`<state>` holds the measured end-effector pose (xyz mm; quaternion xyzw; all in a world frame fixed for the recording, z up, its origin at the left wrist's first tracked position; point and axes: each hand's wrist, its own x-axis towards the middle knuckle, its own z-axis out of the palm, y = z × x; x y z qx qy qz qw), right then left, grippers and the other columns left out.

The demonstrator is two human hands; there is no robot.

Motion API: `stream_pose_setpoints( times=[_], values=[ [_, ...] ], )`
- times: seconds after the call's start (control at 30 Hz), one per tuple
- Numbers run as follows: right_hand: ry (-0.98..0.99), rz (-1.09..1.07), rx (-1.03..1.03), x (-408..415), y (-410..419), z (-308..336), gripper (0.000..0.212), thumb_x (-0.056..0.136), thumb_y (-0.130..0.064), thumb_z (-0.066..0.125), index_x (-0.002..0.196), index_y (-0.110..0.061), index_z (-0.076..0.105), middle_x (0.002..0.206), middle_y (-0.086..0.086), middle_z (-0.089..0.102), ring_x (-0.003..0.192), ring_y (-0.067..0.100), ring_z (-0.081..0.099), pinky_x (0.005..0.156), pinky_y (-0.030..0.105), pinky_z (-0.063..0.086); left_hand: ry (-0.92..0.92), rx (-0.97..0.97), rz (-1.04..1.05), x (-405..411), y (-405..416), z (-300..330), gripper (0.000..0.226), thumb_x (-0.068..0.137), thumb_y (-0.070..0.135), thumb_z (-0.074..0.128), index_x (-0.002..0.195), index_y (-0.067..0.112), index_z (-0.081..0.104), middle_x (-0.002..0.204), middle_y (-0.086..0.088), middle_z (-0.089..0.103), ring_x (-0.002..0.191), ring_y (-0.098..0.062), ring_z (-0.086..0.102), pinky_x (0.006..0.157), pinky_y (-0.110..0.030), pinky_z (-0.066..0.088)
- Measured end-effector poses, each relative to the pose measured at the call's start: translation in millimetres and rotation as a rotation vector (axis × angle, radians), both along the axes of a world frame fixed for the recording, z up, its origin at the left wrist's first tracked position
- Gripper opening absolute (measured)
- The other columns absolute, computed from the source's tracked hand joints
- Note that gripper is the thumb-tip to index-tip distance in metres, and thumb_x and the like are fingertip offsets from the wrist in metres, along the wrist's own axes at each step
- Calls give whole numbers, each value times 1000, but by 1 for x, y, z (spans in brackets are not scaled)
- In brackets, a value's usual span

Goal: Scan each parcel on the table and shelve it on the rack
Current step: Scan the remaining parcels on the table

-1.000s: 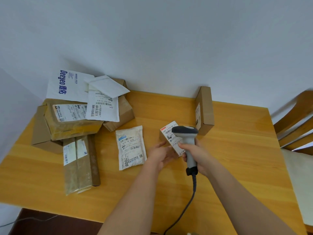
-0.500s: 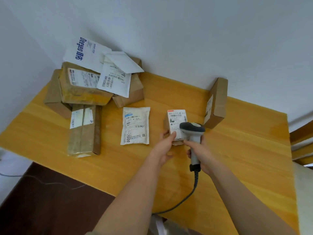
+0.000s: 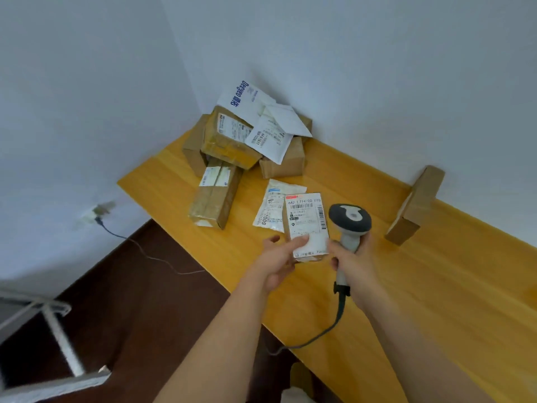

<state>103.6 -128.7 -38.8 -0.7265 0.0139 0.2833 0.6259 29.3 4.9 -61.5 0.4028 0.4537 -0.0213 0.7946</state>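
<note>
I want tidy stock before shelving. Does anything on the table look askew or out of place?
Yes. The parcels in the far corner are a loose heap, with white mailers lying crooked over tilted boxes. One slim box stands on edge against the wall, apart from the rest. Nothing looks spilled or torn.

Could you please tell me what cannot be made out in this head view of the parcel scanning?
- Small print on the held parcel label: too small to read.
- White mailer: right part hidden behind the held parcel.
- Scanner window: faces away from the camera.
- Rack: blurred, cut off by the left edge.
- Lower boxes in the pile: covered by the parcels above.
</note>
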Motion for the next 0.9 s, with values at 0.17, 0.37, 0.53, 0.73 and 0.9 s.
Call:
stream_pose_setpoints(
  times=[0.17, 0.37, 0.53, 0.73, 0.9],
  values=[
    [-2, 253, 145, -43, 38, 36, 53, 89, -22, 72, 131, -28, 41, 107, -1, 68, 75, 7, 63, 61, 22, 52, -165, -20, 74, -76, 25, 33, 76, 74, 23, 79, 142, 18, 46, 118, -7, 69, 100, -22, 61, 86, -35, 48],
    [-125, 567, 240, -153, 94, 86, 59, 88, -17, 74, 134, -30, 40, 92, -11, 71, 67, -2, 64, 59, 19, 53, -357, 178, 308, -213, 60, 99, 36, 94, 27, 61, 127, 12, 62, 123, -8, 69, 117, -27, 63, 105, -47, 46],
    [-174, 740, 302, -306, 128, 111, 62, 86, -17, 75, 135, -26, 38, 102, 1, 69, 58, 0, 61, 56, 19, 51, -271, 430, 579, -379, 62, 129, 25, 93, 21, 65, 115, 8, 66, 109, -7, 74, 103, -25, 71, 96, -47, 53],
    [-87, 1054, 372, -511, 151, 127, 70, 82, -26, 79, 138, -31, 37, 108, 3, 69, 63, 9, 60, 61, 22, 51, -236, 505, 901, -598, 42, 150, 29, 93, 20, 65, 117, 5, 66, 111, -12, 73, 105, -28, 70, 93, -44, 55],
    [15, 1221, 427, -658, 160, 146, 56, 83, -27, 77, 130, -31, 46, 108, -2, 70, 73, 9, 64, 60, 25, 54, -134, 512, 1024, -752, 16, 160, 86, 65, 60, 81, 134, 17, 53, 123, -5, 69, 116, -26, 65, 102, -51, 46]
  ],
)
